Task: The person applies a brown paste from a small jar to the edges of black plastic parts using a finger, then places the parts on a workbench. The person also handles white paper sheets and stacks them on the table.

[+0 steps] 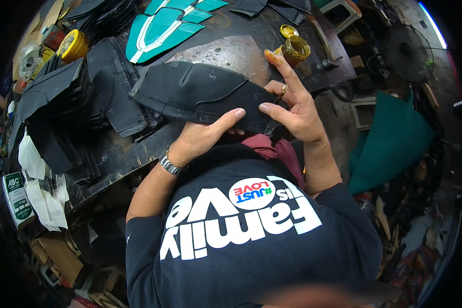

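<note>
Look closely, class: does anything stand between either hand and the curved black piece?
Nothing visible does. The left hand and the right hand both hold the curved black piece directly. The open jar stands beyond the right hand, not in between.

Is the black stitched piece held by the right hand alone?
No, the left hand and the right hand both hold the black stitched piece, each with its thumb on the upward face.
</note>
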`<state>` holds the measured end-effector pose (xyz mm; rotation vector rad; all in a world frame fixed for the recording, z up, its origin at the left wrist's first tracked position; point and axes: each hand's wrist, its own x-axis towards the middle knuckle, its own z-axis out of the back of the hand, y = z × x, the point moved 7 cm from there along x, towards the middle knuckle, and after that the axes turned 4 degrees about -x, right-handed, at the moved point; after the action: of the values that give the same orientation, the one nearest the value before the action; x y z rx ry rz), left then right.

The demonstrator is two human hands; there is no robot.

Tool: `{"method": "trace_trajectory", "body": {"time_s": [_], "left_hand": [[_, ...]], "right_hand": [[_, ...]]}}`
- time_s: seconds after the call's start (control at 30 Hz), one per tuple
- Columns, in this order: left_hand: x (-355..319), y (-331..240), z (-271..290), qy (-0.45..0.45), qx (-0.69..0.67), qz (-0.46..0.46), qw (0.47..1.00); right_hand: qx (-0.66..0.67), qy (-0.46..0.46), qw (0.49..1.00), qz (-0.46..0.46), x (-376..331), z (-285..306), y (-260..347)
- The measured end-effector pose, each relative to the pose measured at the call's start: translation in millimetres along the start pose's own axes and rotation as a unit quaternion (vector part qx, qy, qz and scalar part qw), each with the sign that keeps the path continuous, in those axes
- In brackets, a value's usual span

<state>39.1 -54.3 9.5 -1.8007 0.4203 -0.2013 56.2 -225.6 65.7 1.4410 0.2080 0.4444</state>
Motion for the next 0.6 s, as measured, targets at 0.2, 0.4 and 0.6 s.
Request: {"method": "trace_trajectory", "body": {"time_s": [0.2,0.4,0.6], "left_hand": [[5.2,-3.0,10.9,-0.082,-0.118,0.009,0.990],[11.1,1.8,10.0,-0.106,-0.141,-0.007,0.984],[13.9,9.1,5.4,-0.089,-0.219,0.014,0.972]], "right_hand": [[-0.413,-0.198,0.885,0.085,8.4,77.2,29.2],[-0.730,-0.186,0.646,0.123,24.1,95.7,20.8],[-0.660,-0.175,0.722,0.109,38.2,101.7,14.0]]}}
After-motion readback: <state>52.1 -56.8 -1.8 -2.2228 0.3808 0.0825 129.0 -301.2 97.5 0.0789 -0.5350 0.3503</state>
